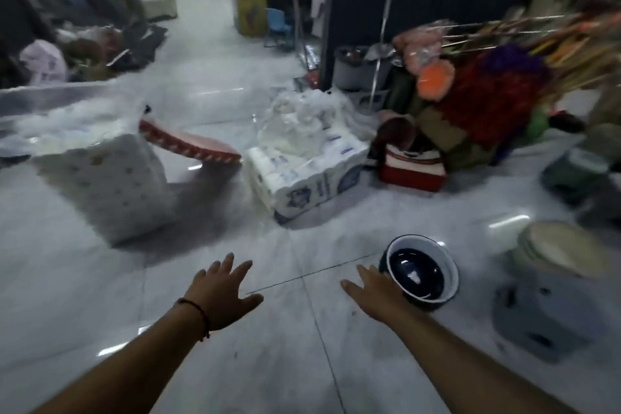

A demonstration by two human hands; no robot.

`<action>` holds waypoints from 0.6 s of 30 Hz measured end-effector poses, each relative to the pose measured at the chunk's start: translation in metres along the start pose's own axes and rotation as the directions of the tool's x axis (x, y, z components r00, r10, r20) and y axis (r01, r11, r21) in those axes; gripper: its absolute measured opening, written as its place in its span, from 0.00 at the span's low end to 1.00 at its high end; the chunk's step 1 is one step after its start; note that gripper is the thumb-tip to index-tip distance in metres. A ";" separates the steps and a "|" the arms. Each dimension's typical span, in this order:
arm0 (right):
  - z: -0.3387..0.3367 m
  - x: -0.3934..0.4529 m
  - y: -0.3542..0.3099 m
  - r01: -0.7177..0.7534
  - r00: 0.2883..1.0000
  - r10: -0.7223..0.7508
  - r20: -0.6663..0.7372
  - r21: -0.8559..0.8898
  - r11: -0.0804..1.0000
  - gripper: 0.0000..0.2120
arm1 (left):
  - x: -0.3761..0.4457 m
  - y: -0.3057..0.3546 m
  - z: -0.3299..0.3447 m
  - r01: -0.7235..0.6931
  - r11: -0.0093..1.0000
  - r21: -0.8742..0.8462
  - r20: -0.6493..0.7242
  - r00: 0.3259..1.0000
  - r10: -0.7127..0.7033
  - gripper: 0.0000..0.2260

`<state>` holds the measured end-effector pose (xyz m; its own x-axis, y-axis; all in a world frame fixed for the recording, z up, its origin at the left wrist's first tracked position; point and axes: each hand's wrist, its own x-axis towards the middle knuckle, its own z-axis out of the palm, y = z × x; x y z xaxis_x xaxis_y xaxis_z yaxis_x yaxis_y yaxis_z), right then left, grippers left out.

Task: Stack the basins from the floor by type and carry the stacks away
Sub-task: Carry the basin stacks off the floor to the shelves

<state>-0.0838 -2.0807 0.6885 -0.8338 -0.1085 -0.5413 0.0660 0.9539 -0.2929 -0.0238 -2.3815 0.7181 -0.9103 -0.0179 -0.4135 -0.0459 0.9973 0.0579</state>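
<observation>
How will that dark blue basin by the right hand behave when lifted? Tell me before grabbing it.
The dark blue basin looks rigid, so it should probably keep its shape. Its glossy inside suggests a slippery surface; gripping the white rim seems safer. It sits tilted on the floor against the right hand, so it may rock or roll once nudged.

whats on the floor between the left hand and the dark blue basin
Only bare tile floor with a grout line, then the right hand at the near rim of the dark blue basin; the left hand hovers open. Head view.
</observation>
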 end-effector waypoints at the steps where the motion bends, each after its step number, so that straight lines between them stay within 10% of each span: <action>1: -0.007 0.004 0.014 -0.050 0.999 0.051 -0.018 0.029 0.998 0.36 | 0.022 0.009 -0.009 -0.045 0.999 0.011 0.001 0.999 0.045 0.38; 9: -0.033 0.028 0.069 -0.420 0.879 0.462 -0.117 0.266 0.868 0.37 | 0.184 0.074 -0.071 -0.446 0.879 0.166 0.090 0.895 0.437 0.40; 18: -0.013 -0.036 0.084 -0.602 0.605 0.795 -0.041 0.630 0.490 0.38 | 0.250 0.216 -0.127 -0.816 0.458 0.352 0.210 0.546 0.811 0.43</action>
<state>-0.0556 -1.9934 0.6934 -0.4743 0.7043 -0.5283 0.8798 0.3566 -0.3144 -0.3136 -2.1792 0.7426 -0.4481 0.8139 -0.3698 0.8666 0.4971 0.0442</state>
